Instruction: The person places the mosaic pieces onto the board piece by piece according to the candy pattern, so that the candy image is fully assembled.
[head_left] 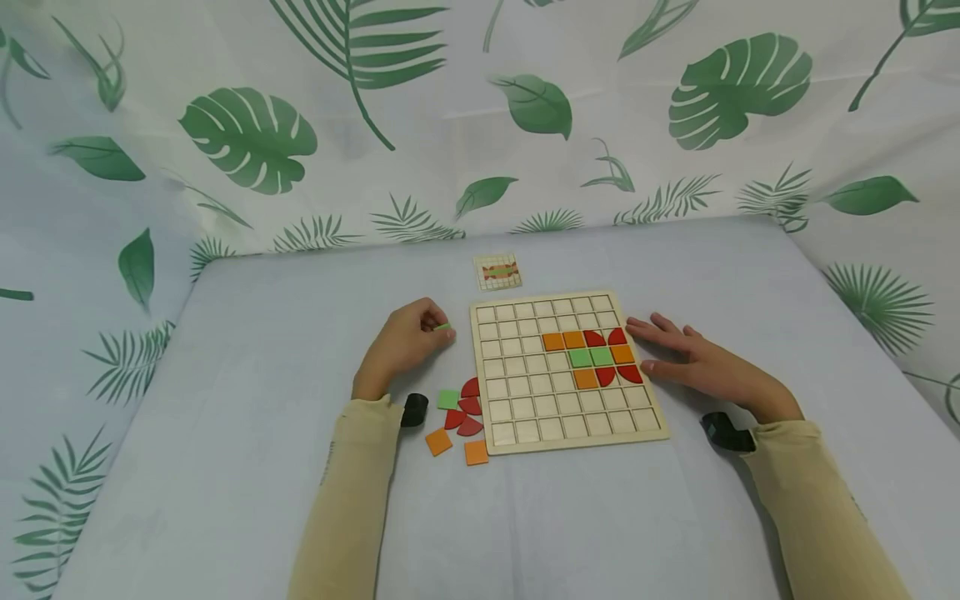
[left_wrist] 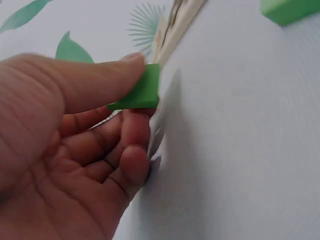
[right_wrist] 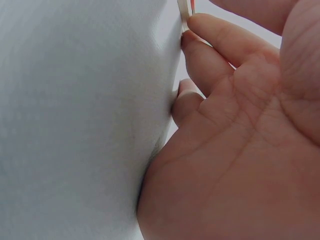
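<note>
Between thumb and fingers, my left hand [head_left: 408,337] pinches a green square tile [left_wrist: 142,92], just left of the wooden grid board [head_left: 517,410]. My right hand [head_left: 701,362] lies with fingers spread at the board's right edge, fingertips right at the rim; its palm faces the table in the right wrist view. On the board's right half sit two green tiles [head_left: 590,357], several orange squares [head_left: 573,340] and several red quarter-round pieces [head_left: 630,374]. They form a pattern of three rows.
Left of the board lie loose pieces: a green square [head_left: 448,400], several red quarter-rounds [head_left: 470,406] and two orange squares [head_left: 438,442]. A small pattern card [head_left: 498,272] lies behind the board. Leaf-printed cloth [head_left: 420,108] hangs behind the table.
</note>
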